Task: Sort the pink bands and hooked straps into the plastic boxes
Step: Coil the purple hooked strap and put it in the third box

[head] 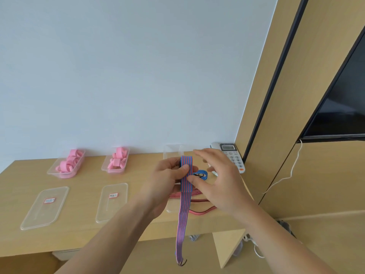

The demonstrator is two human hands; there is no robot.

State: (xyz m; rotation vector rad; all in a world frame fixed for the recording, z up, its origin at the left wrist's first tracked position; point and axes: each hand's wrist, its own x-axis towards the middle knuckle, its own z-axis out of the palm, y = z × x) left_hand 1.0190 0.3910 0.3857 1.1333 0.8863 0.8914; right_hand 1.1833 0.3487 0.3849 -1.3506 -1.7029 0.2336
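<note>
Left hand (167,175) pinches folded hooked strap (186,171), hook (182,263) dangling 6 o'clock; right hand (219,175), fingers spread, steadies fold, likely compacting it for box (170,152), 12 o'clock.

You're looking at blue-and-red lengthwise-striped elastic strap (186,175); solid pink bands (69,164) in clear plastic boxes (53,168); red-and-black striped straps (197,193) on tan wooden surface (85,232).
</note>
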